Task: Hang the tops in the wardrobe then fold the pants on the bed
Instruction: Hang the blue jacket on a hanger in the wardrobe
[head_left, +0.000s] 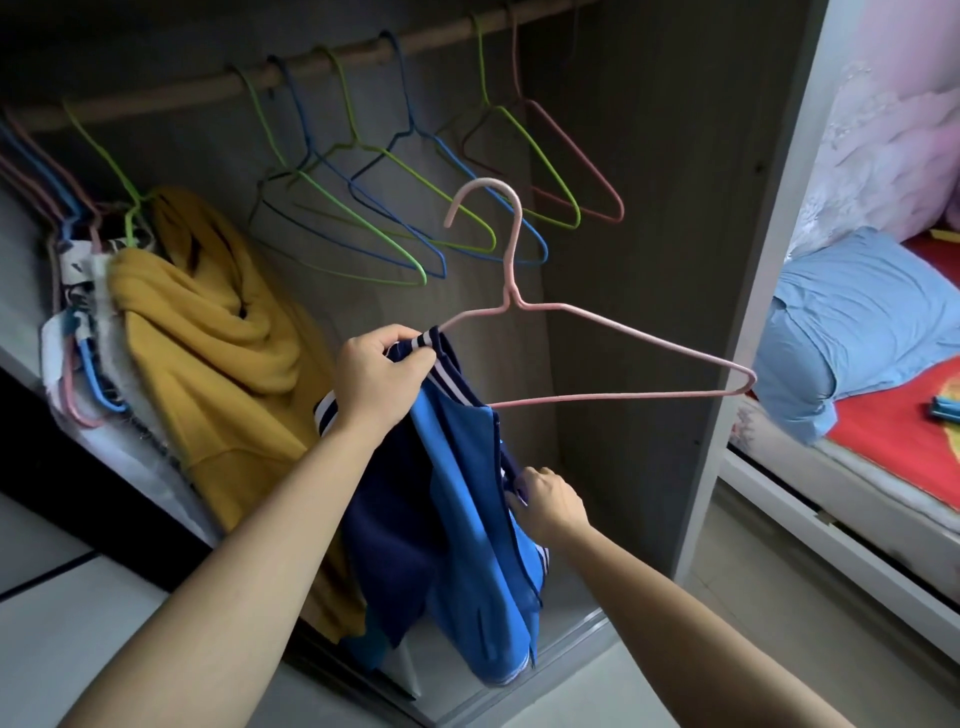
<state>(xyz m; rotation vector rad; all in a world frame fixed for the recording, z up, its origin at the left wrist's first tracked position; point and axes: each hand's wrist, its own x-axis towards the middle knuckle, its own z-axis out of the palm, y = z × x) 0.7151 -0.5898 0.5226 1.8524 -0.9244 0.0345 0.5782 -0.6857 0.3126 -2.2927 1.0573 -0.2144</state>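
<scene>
Left hand (382, 374) clamps blue top (457, 467) to pink hanger (511, 299), right hand (550, 501) pinches its edge — half-threaded, it could slide off.

Long rail (322, 65) high above left hand (382, 376). Coloured hangers (415, 208) hook on rail. Yellow top (218, 332) hangs from it, left of left hand. Bed (883, 431) well right of right hand (550, 501): red sheet, blue pillow (852, 332) on top.

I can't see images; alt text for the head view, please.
A person's left hand holds a blue jacket by its striped collar against a pink hanger; the right hand grips the jacket lower down. Empty hangers hang on the rail above.
</scene>
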